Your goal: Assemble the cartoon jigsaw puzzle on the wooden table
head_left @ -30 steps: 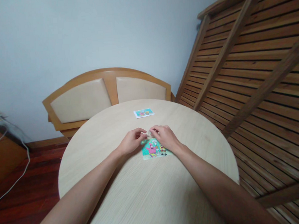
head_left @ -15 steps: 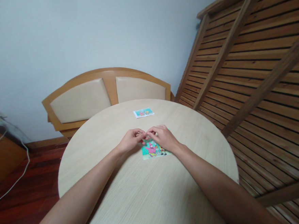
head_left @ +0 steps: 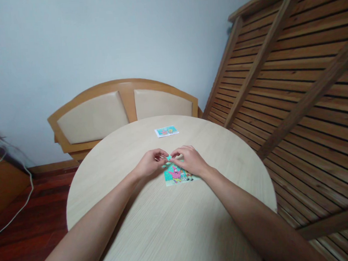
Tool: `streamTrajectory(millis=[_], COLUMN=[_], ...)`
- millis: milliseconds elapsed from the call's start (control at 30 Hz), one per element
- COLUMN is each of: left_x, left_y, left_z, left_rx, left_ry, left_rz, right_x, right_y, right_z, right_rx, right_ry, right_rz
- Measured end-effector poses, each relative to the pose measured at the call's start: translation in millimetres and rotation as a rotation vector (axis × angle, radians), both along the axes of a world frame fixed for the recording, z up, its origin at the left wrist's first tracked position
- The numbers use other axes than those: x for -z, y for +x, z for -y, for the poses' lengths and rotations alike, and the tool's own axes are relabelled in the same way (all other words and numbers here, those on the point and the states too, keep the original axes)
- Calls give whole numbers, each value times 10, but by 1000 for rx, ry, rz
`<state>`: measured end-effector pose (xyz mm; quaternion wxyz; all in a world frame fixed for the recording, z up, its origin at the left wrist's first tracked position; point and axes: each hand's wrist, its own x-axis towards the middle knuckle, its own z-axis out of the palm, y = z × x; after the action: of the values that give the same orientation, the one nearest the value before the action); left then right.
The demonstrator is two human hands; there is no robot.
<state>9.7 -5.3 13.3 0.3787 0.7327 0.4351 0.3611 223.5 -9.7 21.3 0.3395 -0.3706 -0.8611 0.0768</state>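
Observation:
A small teal jigsaw piece is pinched between the fingertips of my left hand and my right hand, just above the table. Below it lies a jigsaw puzzle with a pink starfish figure and a yellow figure on a teal ground. My right hand covers the puzzle's upper right part, and both hands hide its top edge.
The round pale wooden table carries a white-bordered picture card with similar figures, beyond my hands. Behind the table stands a padded headboard. A slatted wooden frame leans at the right. A white cable hangs at the left.
The teal jigsaw piece, mostly covered by my fingers before, now shows flat between both hands' fingertips. My fingers have shifted slightly; the puzzle and the card have stayed in place.

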Motion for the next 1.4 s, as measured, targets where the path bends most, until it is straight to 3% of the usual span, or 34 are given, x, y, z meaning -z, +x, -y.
streamTrajectory(millis=[367,733,1067,1400], left_x=[28,-174,-179,-155], left_y=[-17,-88,-248,-241], left_z=[19,140,63,56], left_rx=[14,39,104,168], left_ry=[94,326,273,266], left_rz=[-86,-530,-635,-647], right_x=[-9,-8,96,133], right_y=[6,-7,70,67], right_z=[-2,14,-3,-34], right_rx=[20,-37,-208,-232], right_ry=[-7,-14,-103,-102], right_rz=[22,85,181,182])
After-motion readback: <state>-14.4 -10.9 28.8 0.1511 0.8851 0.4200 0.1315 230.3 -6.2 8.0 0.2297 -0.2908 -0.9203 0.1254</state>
